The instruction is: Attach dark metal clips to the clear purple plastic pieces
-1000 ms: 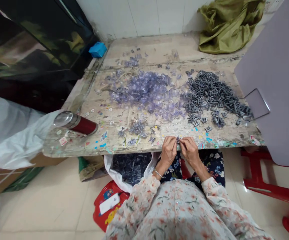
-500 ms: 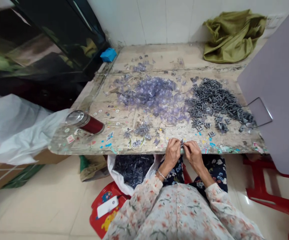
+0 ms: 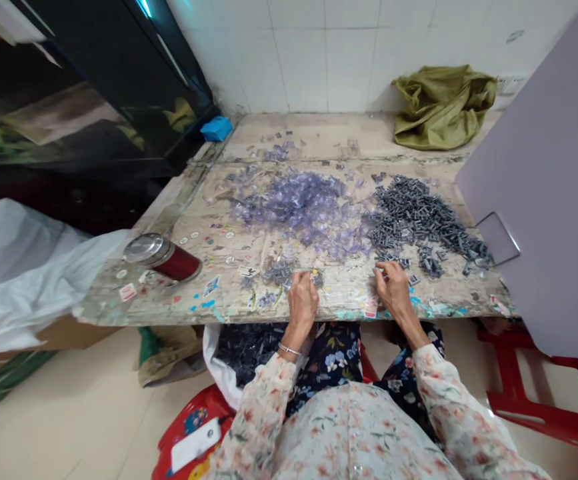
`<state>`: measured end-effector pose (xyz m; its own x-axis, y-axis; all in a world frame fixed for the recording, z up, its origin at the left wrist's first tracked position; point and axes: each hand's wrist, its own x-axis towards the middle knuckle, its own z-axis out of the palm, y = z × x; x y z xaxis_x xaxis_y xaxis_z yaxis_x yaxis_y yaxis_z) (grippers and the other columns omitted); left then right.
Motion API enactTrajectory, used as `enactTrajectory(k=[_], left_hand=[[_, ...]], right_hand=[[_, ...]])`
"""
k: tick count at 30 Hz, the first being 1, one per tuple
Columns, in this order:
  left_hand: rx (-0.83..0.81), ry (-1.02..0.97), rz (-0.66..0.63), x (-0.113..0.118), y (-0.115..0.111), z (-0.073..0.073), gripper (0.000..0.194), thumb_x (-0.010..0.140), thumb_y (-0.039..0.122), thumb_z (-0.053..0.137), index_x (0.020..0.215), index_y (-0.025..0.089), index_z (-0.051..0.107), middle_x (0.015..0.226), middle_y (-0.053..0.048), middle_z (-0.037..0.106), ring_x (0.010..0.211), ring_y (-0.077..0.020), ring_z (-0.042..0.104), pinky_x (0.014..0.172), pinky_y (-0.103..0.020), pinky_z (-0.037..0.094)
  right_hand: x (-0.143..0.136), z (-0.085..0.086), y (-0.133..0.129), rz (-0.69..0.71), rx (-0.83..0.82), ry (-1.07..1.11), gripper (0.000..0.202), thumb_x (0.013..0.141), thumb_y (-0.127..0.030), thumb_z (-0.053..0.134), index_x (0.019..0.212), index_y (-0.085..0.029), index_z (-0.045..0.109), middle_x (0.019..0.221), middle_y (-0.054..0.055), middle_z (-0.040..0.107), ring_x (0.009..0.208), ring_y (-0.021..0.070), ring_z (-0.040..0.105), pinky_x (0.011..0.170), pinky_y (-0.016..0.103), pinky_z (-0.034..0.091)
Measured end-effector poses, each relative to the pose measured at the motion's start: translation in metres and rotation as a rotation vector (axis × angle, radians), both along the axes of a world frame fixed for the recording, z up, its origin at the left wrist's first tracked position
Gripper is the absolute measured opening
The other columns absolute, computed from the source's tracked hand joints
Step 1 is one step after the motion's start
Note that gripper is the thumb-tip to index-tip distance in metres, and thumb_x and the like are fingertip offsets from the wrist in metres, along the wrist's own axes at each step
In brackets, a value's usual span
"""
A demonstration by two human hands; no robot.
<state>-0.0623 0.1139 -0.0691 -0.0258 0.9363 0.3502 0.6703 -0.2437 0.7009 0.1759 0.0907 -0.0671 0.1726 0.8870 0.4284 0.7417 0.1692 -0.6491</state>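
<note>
Parted from where they met a moment ago, the left hand (image 3: 303, 298) curls beside the small cluster (image 3: 277, 270) at lower centre, the right hand (image 3: 393, 291) near the grey pieces (image 3: 411, 208) at centre right, each grip narrow, contents unclear, the pieces likely light, stiff, best pinched by their edges.

Noted translucent violet in left pile (image 3: 301, 198), dark grey in right pile (image 3: 416, 215), red on near-left flask (image 3: 181, 262), olive on far-right cloth (image 3: 443, 112), coral florals on pale shirt (image 3: 353, 430).

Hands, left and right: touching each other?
Apart. The head view shows a wide strip of tabletop between the left hand and right hand.
</note>
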Motion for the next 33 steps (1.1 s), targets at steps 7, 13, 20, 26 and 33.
enactTrajectory(k=[7,13,20,26,33], left_hand=[[0.030,-0.080,-0.045,0.019,-0.029,0.013,0.031,0.092,0.014,0.041,0.111,0.013,0.066,0.111,-0.016,0.058,0.098,-0.0237,0.061,0.087,-0.037,0.050],[-0.262,-0.474,-0.234,0.044,-0.041,0.008,0.024,0.091,0.028,0.053,0.095,0.015,0.073,0.092,-0.010,0.067,0.080,-0.0186,0.064,0.075,-0.031,0.051],[-0.780,-1.108,-0.338,0.076,-0.032,0.012,0.042,0.077,0.049,0.072,0.098,0.013,0.073,0.062,0.000,0.059,0.056,-0.0098,0.051,0.057,-0.022,0.044],[-0.814,-1.118,-0.307,0.081,-0.036,0.007,0.036,0.065,0.041,0.083,0.083,0.011,0.076,0.067,-0.001,0.063,0.055,-0.0065,0.049,0.054,-0.019,0.041],[-0.862,-1.153,-0.253,0.079,-0.034,0.003,0.040,0.060,0.041,0.086,0.082,0.009,0.076,0.064,-0.003,0.065,0.055,-0.0078,0.053,0.056,-0.021,0.046]], right_hand=[[-0.020,-0.001,0.055,-0.115,-0.049,-0.129,0.031,0.088,-0.019,0.049,0.116,-0.014,0.062,0.107,0.016,0.062,0.095,0.0251,0.059,0.080,0.036,0.049],[-0.010,-0.003,0.038,-0.086,-0.091,0.371,0.026,0.088,-0.033,0.053,0.103,-0.016,0.067,0.098,0.010,0.069,0.087,0.0220,0.062,0.081,0.038,0.051],[-0.021,0.004,-0.024,0.143,-0.380,0.997,0.048,0.078,-0.051,0.070,0.113,-0.021,0.059,0.085,0.002,0.066,0.068,0.0145,0.061,0.061,0.027,0.053],[-0.012,0.001,-0.047,0.063,-0.332,0.437,0.028,0.090,-0.038,0.054,0.110,-0.019,0.059,0.080,0.004,0.064,0.068,0.0175,0.059,0.063,0.032,0.052],[0.072,-0.002,-0.048,-0.117,-0.137,-0.376,0.035,0.092,-0.014,0.040,0.119,-0.017,0.062,0.123,0.016,0.059,0.110,0.0308,0.049,0.088,0.044,0.047]])
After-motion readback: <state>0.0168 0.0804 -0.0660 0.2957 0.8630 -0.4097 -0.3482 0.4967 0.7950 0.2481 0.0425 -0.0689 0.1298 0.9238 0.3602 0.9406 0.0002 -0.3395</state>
